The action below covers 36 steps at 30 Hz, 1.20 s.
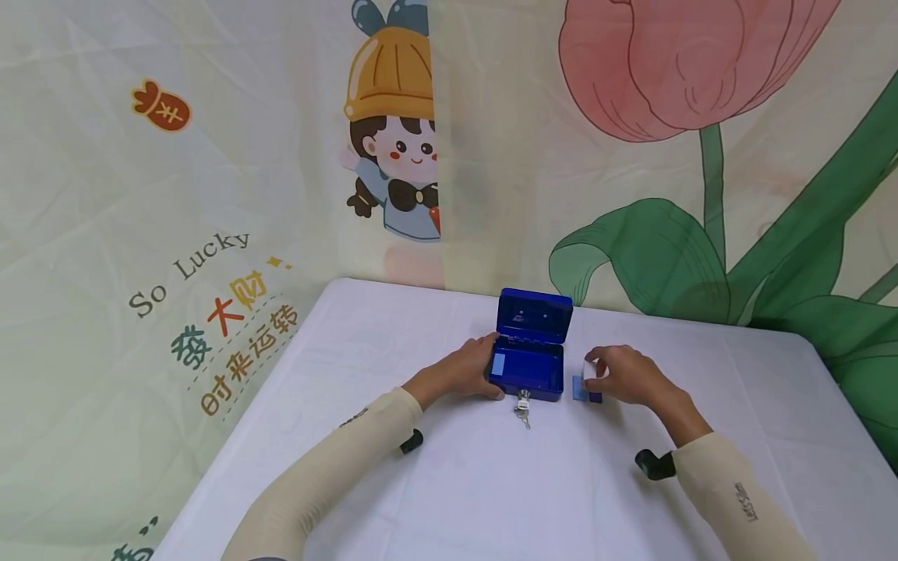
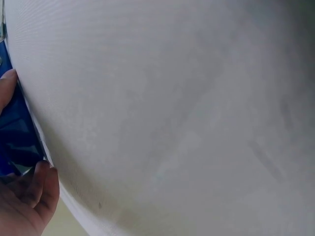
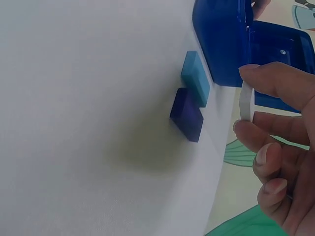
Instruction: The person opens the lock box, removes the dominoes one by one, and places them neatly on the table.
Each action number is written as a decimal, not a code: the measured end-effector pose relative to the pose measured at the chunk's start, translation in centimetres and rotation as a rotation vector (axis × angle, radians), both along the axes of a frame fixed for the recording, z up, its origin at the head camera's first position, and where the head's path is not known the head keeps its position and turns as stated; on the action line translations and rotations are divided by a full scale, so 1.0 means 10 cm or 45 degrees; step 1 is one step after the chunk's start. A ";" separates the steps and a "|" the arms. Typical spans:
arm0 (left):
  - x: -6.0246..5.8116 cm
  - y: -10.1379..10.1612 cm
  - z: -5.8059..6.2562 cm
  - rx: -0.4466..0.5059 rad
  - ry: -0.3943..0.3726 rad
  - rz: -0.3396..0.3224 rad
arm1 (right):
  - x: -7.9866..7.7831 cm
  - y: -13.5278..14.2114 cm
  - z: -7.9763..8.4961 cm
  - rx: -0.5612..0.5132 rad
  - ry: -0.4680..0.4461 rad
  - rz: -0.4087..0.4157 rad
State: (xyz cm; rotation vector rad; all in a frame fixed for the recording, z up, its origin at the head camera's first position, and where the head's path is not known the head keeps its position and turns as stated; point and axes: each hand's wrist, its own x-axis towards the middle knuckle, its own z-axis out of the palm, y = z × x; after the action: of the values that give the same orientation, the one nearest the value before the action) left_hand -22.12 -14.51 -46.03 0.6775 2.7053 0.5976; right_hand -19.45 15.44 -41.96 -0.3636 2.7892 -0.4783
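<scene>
A blue metal cash box stands on the table, its lid raised at the back. Inside, against the left wall, lies a light blue block. My left hand grips the box's left side, thumb near the front corner and fingers toward the back. To the right of the box, my right hand pinches a thin white block between thumb and fingertip, above the table. Below it, another light blue block and a dark purple block lie side by side on the cloth.
Keys hang from the lock on the box's front. A white cloth covers the table, and its far edge meets a printed curtain just behind the box.
</scene>
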 end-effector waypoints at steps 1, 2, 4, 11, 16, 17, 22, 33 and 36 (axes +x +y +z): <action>0.00 0.00 0.00 0.000 -0.001 -0.001 | 0.00 0.01 0.00 0.003 -0.003 -0.001; 0.00 0.00 0.00 0.002 -0.002 -0.001 | 0.00 0.03 -0.01 0.005 -0.003 0.000; 0.00 0.00 0.00 0.009 0.001 -0.001 | 0.00 0.05 -0.01 0.001 -0.005 0.002; 0.00 -0.01 0.00 0.001 0.005 -0.004 | 0.02 0.12 -0.02 0.004 -0.004 0.008; 0.01 -0.01 0.00 0.008 0.001 -0.006 | 0.04 0.15 -0.02 0.017 -0.003 -0.001; 0.01 -0.01 0.00 0.007 0.004 -0.008 | 0.04 0.16 -0.02 0.014 -0.005 0.000; 0.02 -0.01 -0.01 0.007 0.002 -0.012 | 0.05 0.20 -0.04 0.007 -0.023 -0.006; 0.01 -0.02 -0.01 0.014 -0.004 0.001 | 0.05 0.31 -0.11 0.030 -0.054 -0.012; 0.00 -0.02 -0.01 0.014 -0.001 -0.003 | 0.05 0.33 -0.12 0.035 -0.067 -0.009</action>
State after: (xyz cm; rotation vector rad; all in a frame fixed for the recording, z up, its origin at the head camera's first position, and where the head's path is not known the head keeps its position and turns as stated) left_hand -22.07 -14.68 -46.14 0.6830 2.7025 0.6123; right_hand -18.94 18.75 -43.12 -0.3305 2.7443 -0.4439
